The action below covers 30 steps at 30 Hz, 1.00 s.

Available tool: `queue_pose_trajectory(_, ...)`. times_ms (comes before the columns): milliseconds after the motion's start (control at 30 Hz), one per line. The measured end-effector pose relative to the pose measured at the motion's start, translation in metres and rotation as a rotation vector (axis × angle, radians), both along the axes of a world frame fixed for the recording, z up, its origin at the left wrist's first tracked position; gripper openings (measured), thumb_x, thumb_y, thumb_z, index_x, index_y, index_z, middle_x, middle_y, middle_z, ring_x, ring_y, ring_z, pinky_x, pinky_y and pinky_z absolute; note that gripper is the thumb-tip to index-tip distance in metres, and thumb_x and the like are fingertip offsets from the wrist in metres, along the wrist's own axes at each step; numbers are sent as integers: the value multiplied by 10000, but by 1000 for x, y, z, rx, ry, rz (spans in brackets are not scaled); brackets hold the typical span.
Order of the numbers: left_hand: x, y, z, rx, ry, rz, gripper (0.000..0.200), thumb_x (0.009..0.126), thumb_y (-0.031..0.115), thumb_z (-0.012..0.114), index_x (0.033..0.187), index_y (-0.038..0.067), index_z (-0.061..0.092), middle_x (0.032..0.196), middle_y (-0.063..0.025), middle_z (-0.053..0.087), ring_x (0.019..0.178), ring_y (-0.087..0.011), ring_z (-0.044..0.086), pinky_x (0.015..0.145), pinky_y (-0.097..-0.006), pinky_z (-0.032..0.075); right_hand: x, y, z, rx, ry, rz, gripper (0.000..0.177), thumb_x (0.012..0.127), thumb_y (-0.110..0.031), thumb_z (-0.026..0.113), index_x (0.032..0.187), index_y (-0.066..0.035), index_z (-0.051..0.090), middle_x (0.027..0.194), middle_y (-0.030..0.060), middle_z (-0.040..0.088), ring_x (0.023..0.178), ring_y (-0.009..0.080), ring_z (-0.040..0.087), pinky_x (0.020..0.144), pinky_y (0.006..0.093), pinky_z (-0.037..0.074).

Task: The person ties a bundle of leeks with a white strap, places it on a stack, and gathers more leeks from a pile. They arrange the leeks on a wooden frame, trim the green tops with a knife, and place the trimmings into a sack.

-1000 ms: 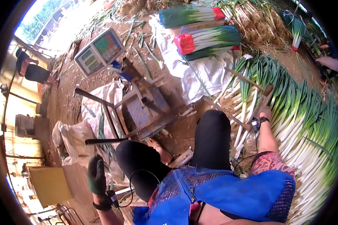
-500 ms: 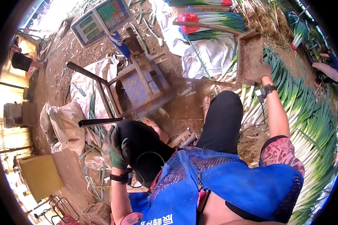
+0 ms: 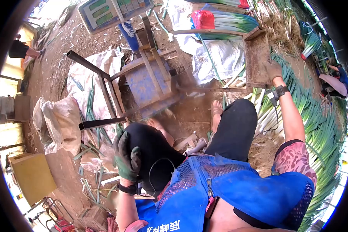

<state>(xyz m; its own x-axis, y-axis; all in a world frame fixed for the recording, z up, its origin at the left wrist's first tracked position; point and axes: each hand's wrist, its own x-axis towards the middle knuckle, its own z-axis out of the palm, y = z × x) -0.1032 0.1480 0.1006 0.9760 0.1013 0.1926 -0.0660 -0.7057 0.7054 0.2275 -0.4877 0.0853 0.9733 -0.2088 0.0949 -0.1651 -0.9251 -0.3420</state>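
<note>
My right hand (image 3: 273, 71), in a dirty glove, grips the edge of a worn brown frame (image 3: 257, 60). It has a shallow rimmed panel, with two long bars running left from it. My left hand (image 3: 127, 158), in a dark green glove, is beside my left knee, fingers extended and thumb apart, holding nothing. In front of my knees stands a metal stand (image 3: 104, 77) with square dark legs around a dusty blue panel (image 3: 147, 89). Leeks (image 3: 317, 123) lie in a long pile just right of my right hand.
A digital scale (image 3: 112, 11) stands ahead on a blue post. Tied leeks (image 3: 228, 21) lie on white sheeting (image 3: 220, 58). Left are a pale sack (image 3: 60, 123) and a yellow box (image 3: 33, 176). Other people appear at far left (image 3: 21, 50) and far right (image 3: 336, 79).
The view has shifted slightly, so the scale sits higher. My left hand shows more of its fingers and thumb beside the knee. My right hand keeps its grip on the brown frame.
</note>
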Motion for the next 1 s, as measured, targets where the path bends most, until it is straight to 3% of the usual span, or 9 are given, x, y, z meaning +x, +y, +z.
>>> queue_pose_trajectory(333,5,2,0,17,20,38,585,956,405,527,1342,-35,503,1361,-288,487,1264,-461,469,1091,-502,357,98,50,19,-88,94,110,512,833,-439,625,1078,5,699,1039,250,695,1015,381,658,881,425,489)
queue_pose_trajectory(433,8,2,0,6,35,37,604,949,429,529,1341,-30,506,1357,-288,487,1268,-459,465,1092,-514,351,148,48,-12,-164,63,283,482,825,-394,631,1094,1,696,1055,245,696,1016,391,654,894,426,489)
queue_pose_trajectory(533,9,2,-1,9,75,40,605,949,430,531,1348,-23,499,1362,-283,478,1276,-461,457,1092,-518,348,163,60,-25,-3,205,233,456,812,-345,643,1108,-2,694,1059,237,700,1005,374,662,888,409,498)
queue_pose_trajectory(633,12,3,-3,8,81,50,599,963,432,523,1349,-25,493,1376,-261,481,1298,-423,451,1112,-488,329,167,39,-75,-131,-34,356,442,808,-324,663,1111,-4,696,1053,218,708,975,328,679,868,380,508)
queue_pose_trajectory(767,14,0,-1,-25,132,78,634,958,474,528,1350,-22,481,1386,-252,471,1306,-400,446,1121,-479,318,149,49,-67,172,148,205,413,831,-312,659,1100,-1,699,991,183,718,907,261,691,838,354,511)
queue_pose_trajectory(867,17,1,-2,-31,157,72,645,950,491,534,1354,-9,476,1389,-252,462,1305,-398,446,1119,-481,319,136,62,-42,122,164,236,399,839,-306,648,1084,6,698,980,196,713,889,286,688,820,364,512)
queue_pose_trajectory(900,17,1,-3,-32,161,70,648,947,495,535,1356,-4,475,1390,-253,460,1305,-398,446,1118,-481,320,136,69,-32,-33,185,259,389,851,-306,621,1061,12,697,1000,213,706,920,339,674,834,389,505)
queue_pose_trajectory(1000,17,-1,-2,-46,166,65,630,953,474,535,1365,2,472,1398,-254,451,1306,-396,445,1119,-479,322,152,65,-38,-100,164,385,398,857,-300,586,1078,16,685,1012,229,695,967,382,652,863,412,493)
